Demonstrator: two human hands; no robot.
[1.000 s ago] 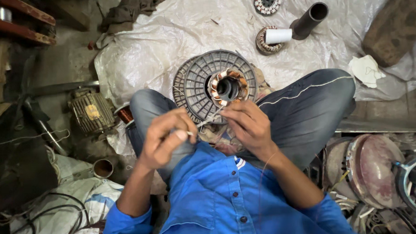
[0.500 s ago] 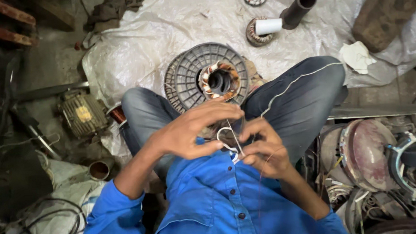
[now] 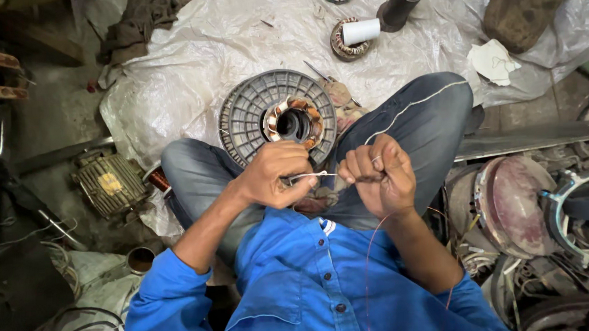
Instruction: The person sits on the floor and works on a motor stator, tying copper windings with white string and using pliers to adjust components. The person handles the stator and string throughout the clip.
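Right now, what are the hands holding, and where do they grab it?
Both hands pinch a thin white string, stretched between them: the left hand at one end, the right hand at the other.

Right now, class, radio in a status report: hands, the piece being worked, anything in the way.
Left hand and right hand pinch a white strand taut between them. Round motor stator rests between the knees. Thin copper wire trails below; nothing blocking.
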